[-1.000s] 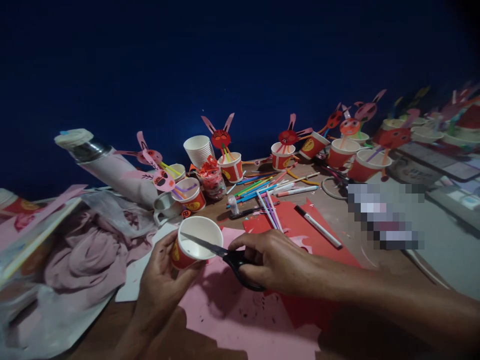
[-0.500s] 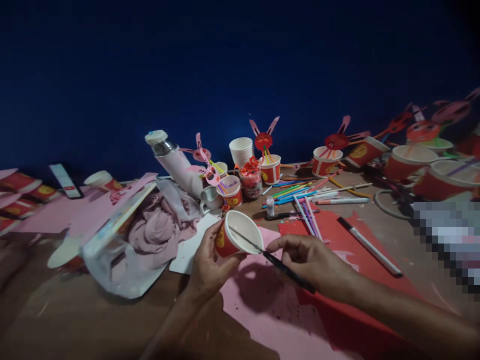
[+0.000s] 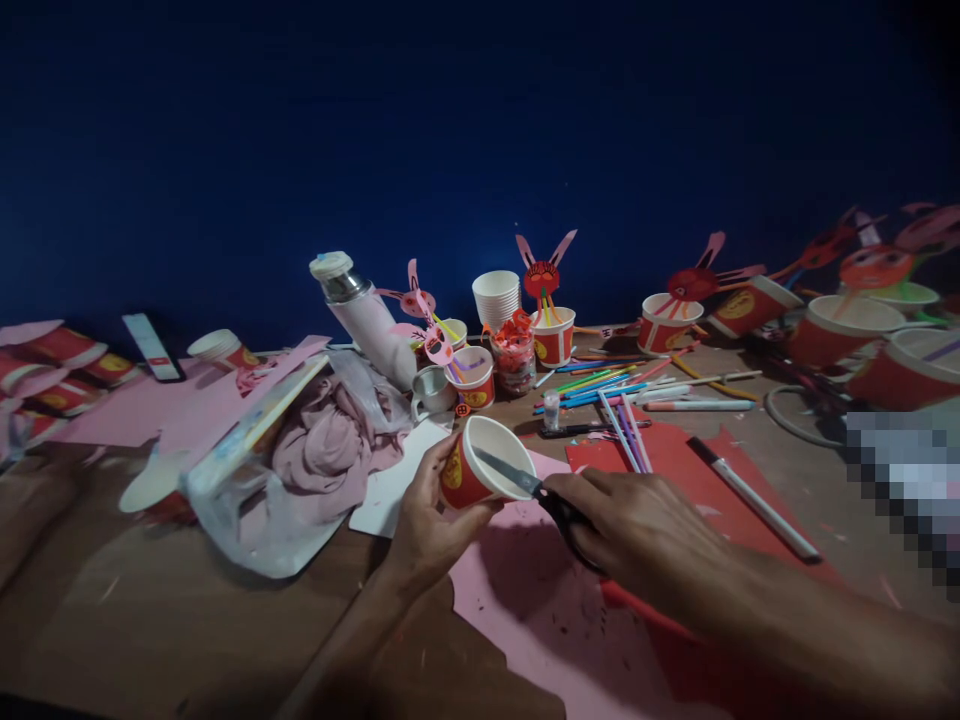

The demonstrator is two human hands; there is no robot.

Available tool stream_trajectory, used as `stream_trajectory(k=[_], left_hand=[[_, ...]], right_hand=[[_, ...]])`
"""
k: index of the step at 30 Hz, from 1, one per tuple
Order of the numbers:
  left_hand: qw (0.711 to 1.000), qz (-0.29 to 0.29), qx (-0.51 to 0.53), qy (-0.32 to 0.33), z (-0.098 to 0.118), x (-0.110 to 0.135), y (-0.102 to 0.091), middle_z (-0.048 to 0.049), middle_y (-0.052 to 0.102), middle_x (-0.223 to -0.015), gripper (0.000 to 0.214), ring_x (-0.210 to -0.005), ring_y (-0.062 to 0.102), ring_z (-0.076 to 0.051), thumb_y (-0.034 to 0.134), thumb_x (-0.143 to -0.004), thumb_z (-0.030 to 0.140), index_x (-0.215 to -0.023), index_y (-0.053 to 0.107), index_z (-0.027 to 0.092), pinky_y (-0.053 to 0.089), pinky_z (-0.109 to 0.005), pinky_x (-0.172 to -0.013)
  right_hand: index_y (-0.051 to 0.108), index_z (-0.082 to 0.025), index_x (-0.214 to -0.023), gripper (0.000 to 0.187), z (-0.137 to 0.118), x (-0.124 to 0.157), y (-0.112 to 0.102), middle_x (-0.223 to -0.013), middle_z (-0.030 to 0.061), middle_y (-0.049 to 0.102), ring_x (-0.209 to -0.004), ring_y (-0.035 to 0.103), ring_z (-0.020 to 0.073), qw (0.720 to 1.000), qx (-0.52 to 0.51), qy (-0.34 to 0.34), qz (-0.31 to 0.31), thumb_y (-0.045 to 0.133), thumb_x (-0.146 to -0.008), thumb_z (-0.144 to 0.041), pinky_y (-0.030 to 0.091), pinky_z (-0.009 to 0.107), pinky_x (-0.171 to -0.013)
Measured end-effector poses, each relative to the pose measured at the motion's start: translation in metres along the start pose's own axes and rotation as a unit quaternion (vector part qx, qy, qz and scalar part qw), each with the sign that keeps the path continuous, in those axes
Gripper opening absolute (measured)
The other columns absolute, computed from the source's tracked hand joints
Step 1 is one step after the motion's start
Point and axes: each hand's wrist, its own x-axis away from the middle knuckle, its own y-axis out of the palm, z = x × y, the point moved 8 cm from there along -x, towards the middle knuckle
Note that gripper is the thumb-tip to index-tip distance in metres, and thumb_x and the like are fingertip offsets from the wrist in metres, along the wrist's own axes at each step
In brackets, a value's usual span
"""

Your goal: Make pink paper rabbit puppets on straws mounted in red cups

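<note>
Paper cup point(image 3: 480, 486)'s gripped by the left hand point(image 3: 433, 527), scissors point(image 3: 543, 493) by the right hand point(image 3: 637, 520); cup's probably super light, easily dented, best held gently near its base.

A: Which parts are obscured?
B: The left hand point(image 3: 429, 530), partly behind the held cup point(image 3: 480, 485), whose yellow emblem point(image 3: 452, 474) is too small to read; also the scissors point(image 3: 514, 474), their grips partly covered by the right hand point(image 3: 649, 525)
A: And toward the margins?
B: Right: a blurred cup point(image 3: 911, 375), cut by the edge, and a pixelated patch point(image 3: 904, 480) masking what lies beneath; left: red cups point(image 3: 75, 347), truncated, and a phone point(image 3: 152, 348), its screen illegible
</note>
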Motion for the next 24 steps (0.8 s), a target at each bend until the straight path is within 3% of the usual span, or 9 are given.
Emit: stream_trajectory(k=[3, 6, 8, 10, 12, 16, 18, 21, 24], left_hand=[[1.0, -0.008, 0.009, -0.005, 0.001, -0.001, 0.001, -0.0128, 0.053, -0.115, 0.063, -0.108, 0.051, -0.025, 0.071, -0.059, 0.023, -0.114, 0.041, 0.015, 0.042, -0.036, -0.091], [1.0, -0.007, 0.019, -0.001, 0.002, -0.001, 0.0, -0.0129, 0.052, -0.116, 0.063, -0.109, 0.05, -0.025, 0.071, -0.06, 0.025, -0.114, 0.041, 0.014, 0.041, -0.036, -0.092], [1.0, -0.005, 0.021, 0.001, 0.003, -0.001, -0.001, -0.013, 0.052, -0.115, 0.063, -0.109, 0.049, -0.025, 0.071, -0.06, 0.026, -0.114, 0.041, 0.014, 0.041, -0.036, -0.092], [1.0, -0.006, 0.022, 0.001, 0.002, -0.001, -0.001, -0.0131, 0.052, -0.116, 0.063, -0.11, 0.049, -0.025, 0.071, -0.06, 0.026, -0.114, 0.041, 0.014, 0.041, -0.036, -0.092], [1.0, -0.009, 0.021, -0.001, 0.0, -0.001, -0.001, -0.0133, 0.051, -0.116, 0.064, -0.11, 0.049, -0.025, 0.071, -0.06, 0.025, -0.115, 0.04, 0.014, 0.04, -0.036, -0.093], [1.0, -0.014, 0.001, 0.004, -0.002, -0.001, 0.0, -0.0129, 0.052, -0.116, 0.064, -0.112, 0.048, -0.025, 0.071, -0.059, 0.022, -0.115, 0.041, 0.014, 0.038, -0.037, -0.095], [1.0, -0.014, -0.004, 0.013, -0.002, -0.001, 0.001, -0.0128, 0.051, -0.117, 0.064, -0.111, 0.048, -0.025, 0.071, -0.06, 0.022, -0.115, 0.041, 0.014, 0.039, -0.037, -0.094], [0.999, -0.012, -0.011, 0.028, 0.0, -0.001, 0.0, -0.0129, 0.052, -0.117, 0.064, -0.111, 0.049, -0.024, 0.071, -0.06, 0.022, -0.116, 0.041, 0.014, 0.039, -0.036, -0.094], [0.999, -0.022, -0.023, 0.037, 0.001, -0.001, 0.0, -0.0129, 0.052, -0.118, 0.065, -0.111, 0.049, -0.024, 0.071, -0.061, 0.023, -0.117, 0.04, 0.015, 0.039, -0.037, -0.094]], right_hand=[[0.058, -0.021, -0.093, 0.022, 0.017, -0.003, 0.008, -0.056, -0.0041, 0.053, -0.046, 0.045, 0.0081, 0.963, -0.253, 0.094, -0.03, 0.05, -0.073, -0.014, 0.029, 0.019, -0.043], [0.057, -0.019, -0.094, 0.023, 0.027, -0.004, 0.028, -0.049, -0.0074, 0.045, -0.038, 0.04, 0.0056, 0.847, -0.488, 0.188, -0.09, 0.055, -0.072, -0.024, 0.031, 0.017, -0.038], [0.057, -0.018, -0.094, 0.028, 0.028, -0.004, 0.038, -0.048, -0.008, 0.046, -0.035, 0.037, 0.0044, 0.781, -0.568, 0.228, -0.128, 0.061, -0.068, -0.028, 0.03, 0.017, -0.035], [0.057, -0.019, -0.095, 0.033, 0.03, -0.005, 0.041, -0.049, -0.0081, 0.047, -0.035, 0.037, 0.0036, 0.757, -0.587, 0.247, -0.142, 0.065, -0.065, -0.029, 0.029, 0.016, -0.034], [0.057, -0.019, -0.096, 0.033, 0.03, -0.006, 0.036, -0.049, -0.0081, 0.046, -0.036, 0.037, 0.0039, 0.78, -0.563, 0.236, -0.134, 0.064, -0.066, -0.029, 0.029, 0.016, -0.035], [0.058, -0.02, -0.097, 0.025, 0.021, -0.009, 0.006, -0.054, -0.0046, 0.052, -0.042, 0.042, 0.0067, 0.941, -0.314, 0.118, -0.051, 0.053, -0.072, -0.017, 0.027, 0.018, -0.04], [0.059, -0.019, -0.092, 0.026, 0.011, -0.007, -0.006, -0.061, -0.0009, 0.057, -0.046, 0.045, 0.0084, 0.99, -0.132, 0.048, -0.009, 0.048, -0.071, -0.009, 0.023, 0.021, -0.042], [0.06, -0.017, -0.084, 0.023, 0.001, -0.005, -0.01, -0.061, 0.0016, 0.058, -0.047, 0.045, 0.01, 1.0, 0.007, -0.003, 0.023, 0.044, -0.071, -0.006, 0.019, 0.023, -0.043], [0.058, -0.019, -0.09, 0.023, 0.011, -0.006, -0.004, -0.058, -0.0012, 0.055, -0.048, 0.046, 0.0089, 0.99, -0.131, 0.044, -0.011, 0.047, -0.073, -0.011, 0.023, 0.02, -0.042]])
